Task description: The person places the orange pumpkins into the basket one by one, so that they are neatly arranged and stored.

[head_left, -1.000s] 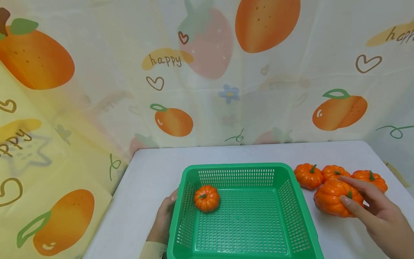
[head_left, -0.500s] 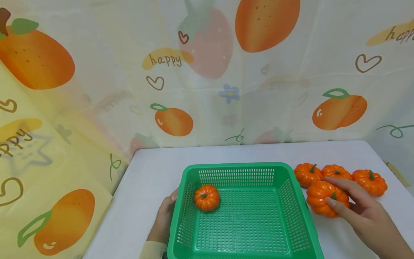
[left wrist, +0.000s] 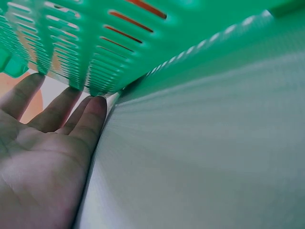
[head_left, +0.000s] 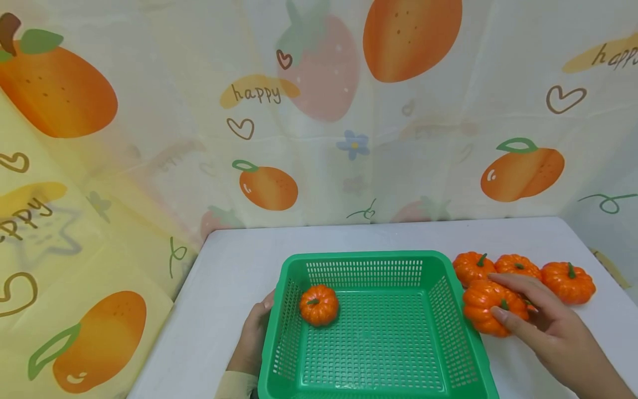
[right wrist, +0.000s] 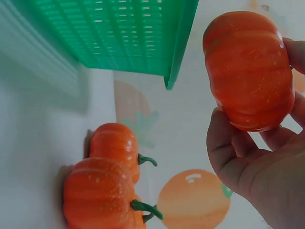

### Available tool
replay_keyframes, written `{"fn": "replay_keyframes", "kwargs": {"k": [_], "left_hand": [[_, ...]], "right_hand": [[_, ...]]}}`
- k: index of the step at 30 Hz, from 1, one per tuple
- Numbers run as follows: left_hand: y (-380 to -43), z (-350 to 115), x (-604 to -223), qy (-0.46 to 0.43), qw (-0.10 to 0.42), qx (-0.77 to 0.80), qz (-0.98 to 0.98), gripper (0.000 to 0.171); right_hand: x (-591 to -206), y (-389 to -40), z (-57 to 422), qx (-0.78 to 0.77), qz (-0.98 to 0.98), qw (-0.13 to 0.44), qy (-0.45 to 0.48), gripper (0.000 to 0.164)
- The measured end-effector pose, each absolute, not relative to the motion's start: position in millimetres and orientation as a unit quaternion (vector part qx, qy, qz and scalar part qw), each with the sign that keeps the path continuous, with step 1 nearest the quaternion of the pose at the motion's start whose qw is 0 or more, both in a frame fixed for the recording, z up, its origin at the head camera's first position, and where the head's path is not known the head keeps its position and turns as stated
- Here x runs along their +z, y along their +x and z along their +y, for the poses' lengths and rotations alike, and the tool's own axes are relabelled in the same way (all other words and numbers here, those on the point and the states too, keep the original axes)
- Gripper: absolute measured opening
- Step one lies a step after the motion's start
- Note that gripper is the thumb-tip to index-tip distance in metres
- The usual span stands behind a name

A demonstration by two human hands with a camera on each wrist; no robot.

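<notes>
Near the right rim of the green rectangular plastic basket (head_left: 364, 255), right hand (head_left: 560, 328) gripped a ribbed orange pumpkin (head_left: 482, 310); left hand (head_left: 251, 338), fingers pretty straight, touched the left side.

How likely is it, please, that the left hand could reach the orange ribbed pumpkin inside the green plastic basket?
Probably yes: the left hand must clear the wall of the basket, but the top is open and nothing covers the pumpkin.
</notes>
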State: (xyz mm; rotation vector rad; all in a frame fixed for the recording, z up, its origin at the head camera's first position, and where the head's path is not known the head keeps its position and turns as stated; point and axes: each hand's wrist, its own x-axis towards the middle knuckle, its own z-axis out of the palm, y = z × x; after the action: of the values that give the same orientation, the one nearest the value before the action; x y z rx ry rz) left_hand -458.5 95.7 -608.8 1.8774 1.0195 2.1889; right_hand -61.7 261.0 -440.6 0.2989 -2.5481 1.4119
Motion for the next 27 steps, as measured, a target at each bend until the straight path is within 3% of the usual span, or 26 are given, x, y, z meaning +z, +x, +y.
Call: {"fn": "replay_keyframes", "kwargs": {"k": [4, 14, 22, 27], "left_hand": [[-460.9, 97.3, -607.4, 0.609, 0.087, 0.723, 0.315, 0.022], [-469.4, 97.4, -601.7, 0.646, 0.038, 0.678, 0.348, 0.018], [-466.2, 92.9, -608.3, 0.635, 0.028, 0.692, 0.341, 0.038], [-466.7, 92.2, -609.8, 0.654, 0.012, 0.682, 0.327, 0.016]], "right_hand": [[-436.9, -61.8, 257.3, 0.485, -0.859, 0.111, 0.123, 0.056], [-424.6, -61.9, 244.9, 0.489, -0.852, 0.121, 0.144, 0.059], [-415.2, -62.4, 235.0, 0.493, -0.851, 0.108, 0.146, 0.059], [-406.0, -64.2, 225.1, 0.511, -0.832, 0.113, 0.182, 0.06]]}}
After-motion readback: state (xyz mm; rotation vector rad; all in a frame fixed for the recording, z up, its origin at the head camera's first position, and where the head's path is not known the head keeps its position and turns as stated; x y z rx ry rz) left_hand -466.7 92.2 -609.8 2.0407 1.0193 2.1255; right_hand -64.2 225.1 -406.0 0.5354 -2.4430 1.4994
